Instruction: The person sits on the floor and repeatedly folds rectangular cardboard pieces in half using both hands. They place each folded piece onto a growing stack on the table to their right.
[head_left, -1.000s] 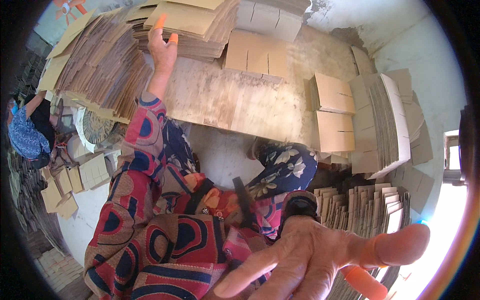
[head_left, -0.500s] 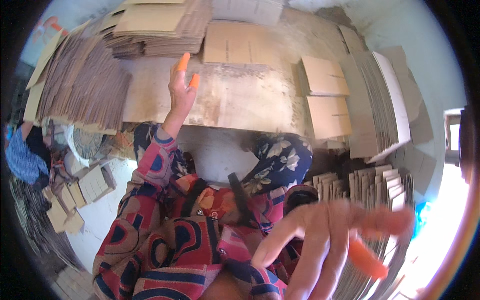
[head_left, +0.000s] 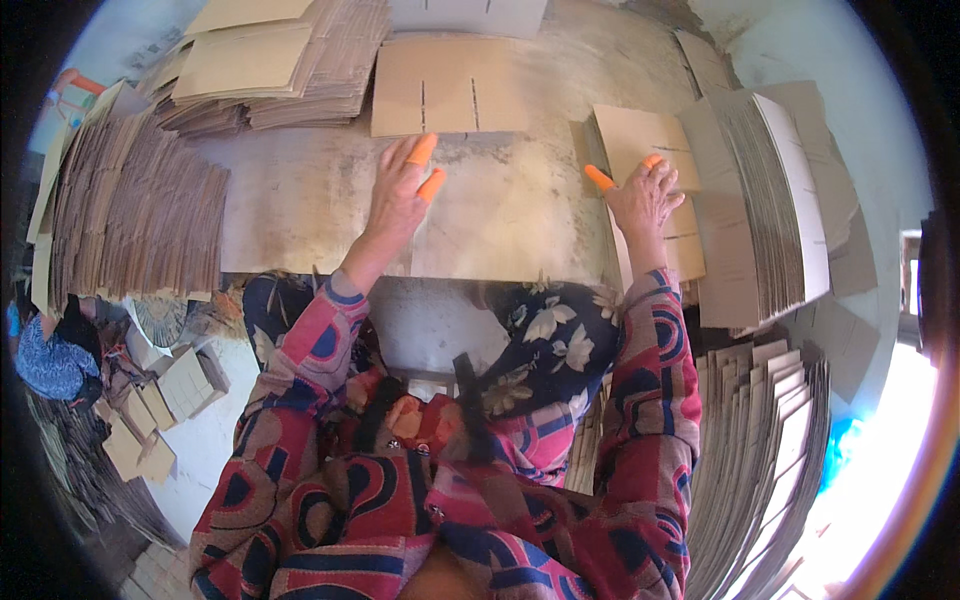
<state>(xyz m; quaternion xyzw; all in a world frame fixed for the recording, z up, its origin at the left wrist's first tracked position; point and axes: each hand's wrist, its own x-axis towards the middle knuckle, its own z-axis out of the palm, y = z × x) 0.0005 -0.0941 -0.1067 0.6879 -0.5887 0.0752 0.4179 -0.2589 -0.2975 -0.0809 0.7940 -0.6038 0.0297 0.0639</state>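
Observation:
My left hand (head_left: 402,185), with orange finger covers on the thumb and index finger, reaches over the table (head_left: 310,205). Its fingers are apart and hold nothing, with the index tip at the near edge of a slotted cardboard sheet (head_left: 450,85). At the right, my right hand (head_left: 643,198) wears the same orange covers. Spread fingers bring it over the near part of a small stack of cardboard pieces (head_left: 635,135); whether it touches them I cannot tell. Both palms look bare of any object.
Tall cardboard stacks lean at the left (head_left: 130,220) and the right (head_left: 765,200) of the table. More flat sheets (head_left: 245,60) are piled at the far left. Upright cardboard pieces (head_left: 760,430) stand beside me at the lower right. Small cardboard pieces (head_left: 140,430) lie at the lower left.
My right hand has moved from close in front of the camera at lower right up to the cardboard stack on the table. The left hand has shifted right and slightly nearer.

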